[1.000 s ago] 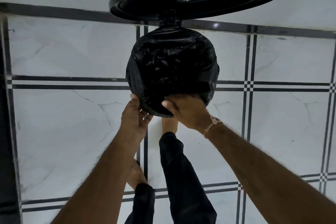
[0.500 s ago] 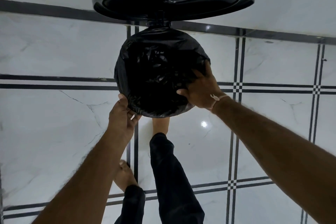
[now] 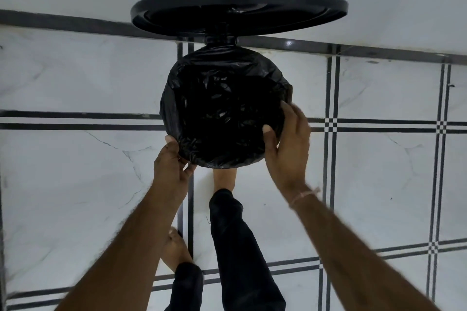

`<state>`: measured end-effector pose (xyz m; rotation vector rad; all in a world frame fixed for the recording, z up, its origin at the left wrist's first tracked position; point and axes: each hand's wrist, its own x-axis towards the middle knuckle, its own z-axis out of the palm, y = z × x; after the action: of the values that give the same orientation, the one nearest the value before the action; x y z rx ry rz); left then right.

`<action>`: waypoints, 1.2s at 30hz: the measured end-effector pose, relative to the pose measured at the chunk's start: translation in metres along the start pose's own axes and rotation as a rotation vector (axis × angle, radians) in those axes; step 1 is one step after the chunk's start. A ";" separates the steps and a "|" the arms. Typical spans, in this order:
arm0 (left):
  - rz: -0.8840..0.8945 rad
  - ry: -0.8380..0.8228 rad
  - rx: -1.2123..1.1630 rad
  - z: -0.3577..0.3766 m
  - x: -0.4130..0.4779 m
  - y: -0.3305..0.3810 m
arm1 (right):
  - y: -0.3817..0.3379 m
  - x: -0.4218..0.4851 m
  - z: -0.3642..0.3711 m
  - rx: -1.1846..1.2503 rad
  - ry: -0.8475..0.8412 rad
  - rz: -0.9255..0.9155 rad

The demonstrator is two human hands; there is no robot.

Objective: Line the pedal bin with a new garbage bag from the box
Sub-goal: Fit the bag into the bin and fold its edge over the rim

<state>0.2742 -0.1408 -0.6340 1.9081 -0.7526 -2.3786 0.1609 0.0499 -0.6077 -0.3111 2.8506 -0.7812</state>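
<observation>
The right grip (image 3: 288, 149), having slid round from the near edge, is pressing open-fingered on the bag (image 3: 222, 108) cuffed over the bin (image 3: 237, 7) beside it, the left grip (image 3: 171, 164) pinching the cuff, so lining seems nearly done.

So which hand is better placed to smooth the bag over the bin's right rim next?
Probably the right hand: it sits at that rim of the crinkled black plastic garbage bag, while the left hand grips the near-left edge.

Raised lid (image 3: 240, 5) behind — bag mouth (image 3: 225, 113) unobstructed
</observation>
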 end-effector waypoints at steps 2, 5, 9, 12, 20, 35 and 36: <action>0.002 0.000 -0.014 0.002 -0.002 0.001 | -0.010 -0.017 0.006 0.443 0.035 0.484; -0.012 0.022 -0.040 0.005 -0.003 0.000 | -0.022 -0.021 0.015 1.021 -0.012 1.142; -0.025 0.013 -0.078 0.003 0.001 -0.002 | -0.024 -0.021 0.021 1.255 0.007 1.303; -0.023 -0.007 -0.078 0.003 0.001 -0.002 | -0.017 -0.010 0.021 1.139 0.015 1.221; -0.003 -0.034 -0.048 0.003 0.001 -0.002 | -0.005 0.093 0.007 0.769 0.109 0.710; 0.005 -0.032 -0.063 -0.002 0.007 -0.005 | 0.008 0.110 0.012 0.338 -0.210 0.465; 0.004 -0.033 -0.061 -0.002 0.008 -0.005 | 0.009 0.108 0.010 0.426 -0.214 0.477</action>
<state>0.2760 -0.1391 -0.6434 1.8469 -0.6769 -2.4073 0.0573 0.0257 -0.6325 0.3127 2.3328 -1.1251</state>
